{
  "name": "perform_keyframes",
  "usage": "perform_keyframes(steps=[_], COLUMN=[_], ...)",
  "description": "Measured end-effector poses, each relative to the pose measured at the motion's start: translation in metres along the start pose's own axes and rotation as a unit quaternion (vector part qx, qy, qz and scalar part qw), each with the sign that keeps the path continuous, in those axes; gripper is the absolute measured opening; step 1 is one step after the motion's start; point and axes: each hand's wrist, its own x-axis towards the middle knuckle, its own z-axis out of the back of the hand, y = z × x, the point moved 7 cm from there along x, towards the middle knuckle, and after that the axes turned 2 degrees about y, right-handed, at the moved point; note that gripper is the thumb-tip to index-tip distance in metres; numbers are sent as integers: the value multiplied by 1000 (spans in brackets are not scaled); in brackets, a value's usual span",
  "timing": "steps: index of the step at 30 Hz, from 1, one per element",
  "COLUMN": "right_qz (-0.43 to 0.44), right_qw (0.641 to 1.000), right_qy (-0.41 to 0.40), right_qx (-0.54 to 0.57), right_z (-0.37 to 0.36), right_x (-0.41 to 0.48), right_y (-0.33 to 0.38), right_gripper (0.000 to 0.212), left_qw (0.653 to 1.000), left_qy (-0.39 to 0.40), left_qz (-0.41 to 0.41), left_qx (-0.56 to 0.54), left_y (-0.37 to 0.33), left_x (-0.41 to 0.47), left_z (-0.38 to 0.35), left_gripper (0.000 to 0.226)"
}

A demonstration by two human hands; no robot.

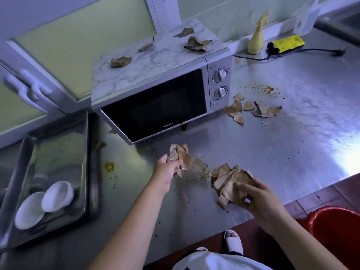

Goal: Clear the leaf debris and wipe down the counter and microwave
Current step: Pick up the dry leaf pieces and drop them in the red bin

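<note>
While left hand (167, 170), right hand (260, 198) each grip leaf scraps (194, 162), tray (90, 162) left, bucket (335, 227) right.

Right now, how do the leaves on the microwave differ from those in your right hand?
The microwave-top leaves lie scattered as separate pieces; the right-hand leaves are bunched into one stack. The microwave-top leaves lie untouched on the microwave, while the right-hand leaves are gripped by the right hand. Both are dry, brown and torn.

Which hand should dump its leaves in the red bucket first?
Probably the right hand: the red bucket sits on its side, below the counter edge. The left hand holds its leaves nearer the microwave.
</note>
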Motion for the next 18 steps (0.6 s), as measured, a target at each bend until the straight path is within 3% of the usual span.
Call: perform_keyframes(steps=[4,6,11,18], right_qz=[34,50,86,135], right_qw=[997,996,996,989], right_qy=[62,70,18,-52], right_qx=[-18,-31,-31,28], right_z=[-33,-44,-51,-17], right_x=[-18,-28,-51,-112], right_y=[10,16,20,-3], right_gripper=[26,24,25,28], left_qw=[995,989,966,970], left_qy=[70,116,223,230], left_qz=[23,31,27,8], left_qx=[-64,-82,-132,-78], left_y=[4,4,2,26], left_x=[-28,-44,-69,-72], left_z=[-19,-29,-43,-42], left_gripper=[38,33,30,34])
